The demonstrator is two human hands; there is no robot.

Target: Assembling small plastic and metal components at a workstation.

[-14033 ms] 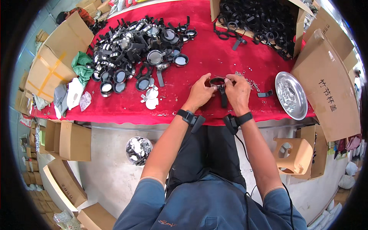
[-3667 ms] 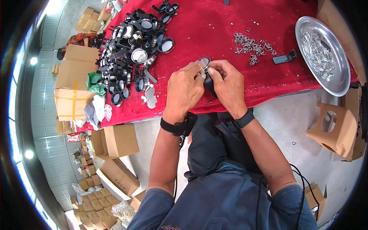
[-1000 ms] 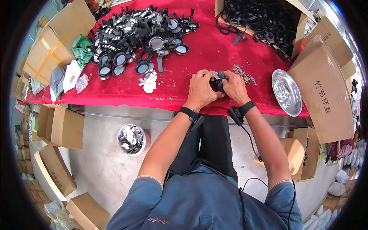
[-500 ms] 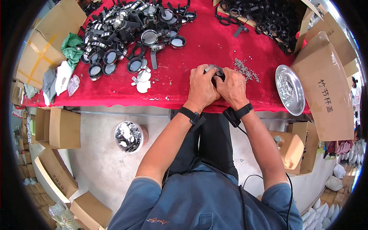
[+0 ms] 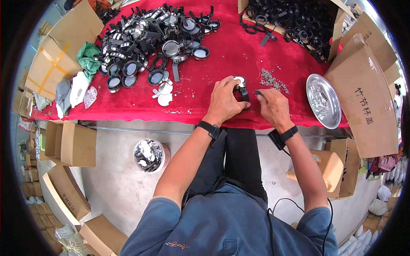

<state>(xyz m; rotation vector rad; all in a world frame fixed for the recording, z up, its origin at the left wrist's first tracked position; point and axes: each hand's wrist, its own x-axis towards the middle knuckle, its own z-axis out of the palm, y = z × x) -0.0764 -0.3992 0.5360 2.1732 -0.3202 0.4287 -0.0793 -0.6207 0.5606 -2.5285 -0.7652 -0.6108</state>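
My left hand (image 5: 224, 102) grips a black-strapped cup lid (image 5: 244, 94) near the front edge of the red cloth, thumb and fingers curled round it. A white disc (image 5: 240, 80) shows at the lid's far end. Just to the right, apart from the lid, my right hand (image 5: 274, 106) is closed, a small dark piece (image 5: 258, 92) at its fingertips; its kind is too small to make out. Beyond that hand lies a scatter of small metal clips (image 5: 273, 81). Some white discs (image 5: 165, 94) rest on the cloth to the left.
A heap of black-and-silver lids (image 5: 145, 42) covers the far left. At the far right, a carton (image 5: 339, 32) holds black rings with straps. An oval metal dish (image 5: 311, 87) of small metal parts stands by a cardboard box (image 5: 363, 98). Below is a bucket (image 5: 166, 155) of scraps.
My right hand has come off the lid and moved right and slightly down, a small dark piece in its fingers. My left hand has kept hold of the lid, whose strap now shows.
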